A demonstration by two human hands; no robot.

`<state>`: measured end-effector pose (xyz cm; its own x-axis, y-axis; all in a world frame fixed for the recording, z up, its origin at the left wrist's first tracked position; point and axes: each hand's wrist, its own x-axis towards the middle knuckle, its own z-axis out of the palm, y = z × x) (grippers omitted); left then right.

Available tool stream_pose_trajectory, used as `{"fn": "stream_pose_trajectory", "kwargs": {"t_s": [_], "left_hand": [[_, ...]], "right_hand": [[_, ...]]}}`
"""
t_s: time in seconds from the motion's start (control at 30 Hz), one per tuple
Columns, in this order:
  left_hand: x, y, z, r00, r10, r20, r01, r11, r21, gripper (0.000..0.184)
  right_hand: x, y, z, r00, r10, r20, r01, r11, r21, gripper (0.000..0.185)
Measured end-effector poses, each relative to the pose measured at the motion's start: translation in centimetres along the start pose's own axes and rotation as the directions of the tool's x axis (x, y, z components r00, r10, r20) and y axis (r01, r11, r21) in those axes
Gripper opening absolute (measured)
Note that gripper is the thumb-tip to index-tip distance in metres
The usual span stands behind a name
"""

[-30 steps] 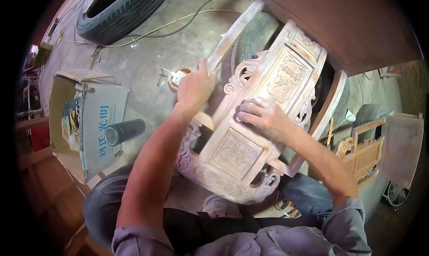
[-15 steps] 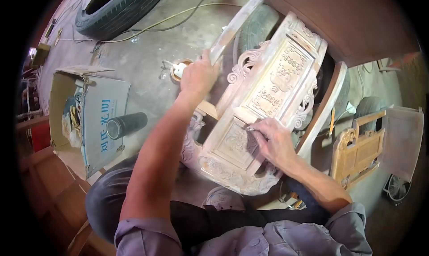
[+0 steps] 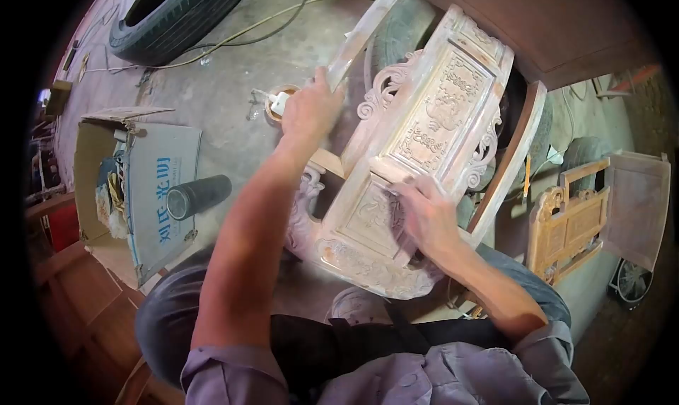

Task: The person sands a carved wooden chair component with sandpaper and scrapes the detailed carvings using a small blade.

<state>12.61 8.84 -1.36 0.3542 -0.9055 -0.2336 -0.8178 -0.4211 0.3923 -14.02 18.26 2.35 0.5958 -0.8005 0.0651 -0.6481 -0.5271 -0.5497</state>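
A carved wooden chair back [image 3: 396, 147], pale and dusty, lies slanting in front of me, with relief panels and scrolled sides. My left hand [image 3: 311, 111] is wrapped round a pale wooden rail [image 3: 362, 31] on the piece's left side. Over the lower carved panel [image 3: 369, 210], my right hand [image 3: 430, 220] is closed in a pinch, its fingertips at the panel's upper right edge. It is smeared by motion, and the small thing between the fingers cannot be made out. Near my left hand, a round container [image 3: 277, 105] with something white in it stands on the floor.
To the left are an open cardboard box [image 3: 166, 186] with rags and a dark cylinder [image 3: 199, 197]. A tyre [image 3: 177, 23] and hoses [image 3: 254, 30] lie at the back. On the right stands another carved frame [image 3: 566, 232]; a brown wooden panel [image 3: 509, 23] is at top right.
The view has shifted a little, so the chair back sits slightly higher. My right hand has moved slightly over the lower panel and is now blurred. My left hand keeps its hold on the rail.
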Motion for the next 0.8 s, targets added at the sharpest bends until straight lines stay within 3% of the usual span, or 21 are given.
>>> {"fn": "stream_pose_trajectory", "kwargs": {"t_s": [0.1, 0.13, 0.23, 0.27, 0.33, 0.5, 0.53, 0.63, 0.67, 0.8], "left_hand": [[0.5, -1.2, 1.5, 0.992, 0.09, -0.093, -0.09, 0.996, 0.004, 0.061], [0.3, -0.7, 1.1, 0.997, 0.045, -0.062, -0.045, 0.999, 0.012, 0.06], [0.0, -0.6, 0.6, 0.997, 0.057, -0.057, -0.058, 0.998, -0.029, 0.06], [-0.4, -0.7, 0.7, 0.998, 0.044, -0.038, -0.044, 0.999, -0.013, 0.057], [-0.1, -0.2, -0.1, 0.999, 0.021, -0.026, -0.02, 1.0, 0.018, 0.051], [0.0, -0.7, 0.6, 0.998, 0.05, -0.033, -0.05, 0.999, 0.004, 0.059], [0.2, -0.8, 0.5, 0.997, 0.052, -0.05, -0.052, 0.999, -0.004, 0.062], [0.2, -0.9, 0.7, 0.997, 0.05, -0.067, -0.051, 0.999, -0.017, 0.062], [0.4, -1.0, 0.8, 0.996, 0.063, -0.06, -0.064, 0.998, -0.007, 0.062], [0.6, -1.4, 1.2, 0.995, 0.096, -0.042, -0.094, 0.995, 0.034, 0.062]], "right_hand": [[-0.6, -0.2, 0.4, 0.999, 0.002, -0.033, -0.001, 1.0, 0.013, 0.034], [0.5, -0.7, 1.7, 0.994, -0.052, -0.093, 0.047, 0.998, -0.051, 0.032], [2.1, -1.6, 2.4, 0.999, -0.032, -0.014, 0.032, 0.998, -0.056, 0.031], [1.5, -1.0, 1.3, 0.993, -0.111, -0.044, 0.11, 0.993, -0.038, 0.032], [-0.9, 0.2, -0.4, 0.998, -0.048, -0.029, 0.047, 0.998, -0.05, 0.032], [1.6, -1.1, 2.3, 0.987, -0.131, -0.091, 0.124, 0.989, -0.08, 0.031], [1.8, -1.5, 2.0, 0.997, -0.078, 0.028, 0.08, 0.994, -0.079, 0.03], [0.0, 0.5, 0.1, 0.975, -0.212, -0.066, 0.202, 0.97, -0.136, 0.027], [-1.3, 1.0, -0.3, 0.985, -0.141, -0.095, 0.129, 0.984, -0.123, 0.03], [0.3, 0.7, 1.5, 0.982, -0.167, -0.093, 0.153, 0.977, -0.15, 0.031]]}}
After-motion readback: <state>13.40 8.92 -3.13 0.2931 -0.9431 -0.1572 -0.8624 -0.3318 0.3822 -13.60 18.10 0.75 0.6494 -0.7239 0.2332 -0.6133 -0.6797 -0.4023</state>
